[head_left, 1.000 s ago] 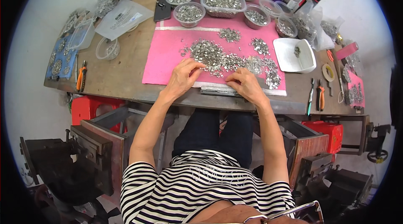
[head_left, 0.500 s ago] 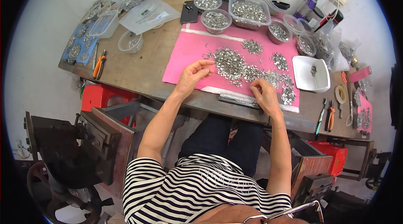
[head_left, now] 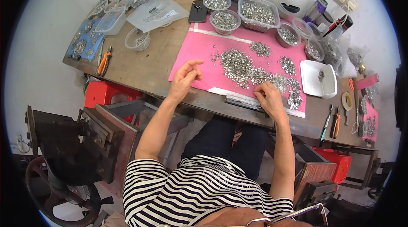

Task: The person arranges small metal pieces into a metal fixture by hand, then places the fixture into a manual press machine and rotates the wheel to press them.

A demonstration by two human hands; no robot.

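A large heap of small silvery metal pieces (head_left: 236,64) lies on the pink cloth (head_left: 193,52), with smaller piles trailing to its right. My left hand (head_left: 185,79) hovers over the cloth's left edge, apart from the heap. Its index finger is stretched out, the other fingers are curled, and nothing shows in it. At the near side of the smaller piles, my right hand (head_left: 270,98) has thumb and fingers pinched together. What they hold, if anything, is too small to make out. A dark metal bar (head_left: 244,103) lies along the table's front edge, just left of that hand.
Plastic tubs of metal pieces (head_left: 258,13) line the back of the cloth. A white tray (head_left: 305,78) stands at its right. Orange-handled pliers (head_left: 105,62) lie at left; more tools and a tape roll (head_left: 347,101) lie right. A phone (head_left: 197,12) rests behind the cloth.
My left hand has moved left, away from the heap, and its index finger and thumb have spread. My right hand stays pinched near the smaller piles. The whole view has shifted slightly.
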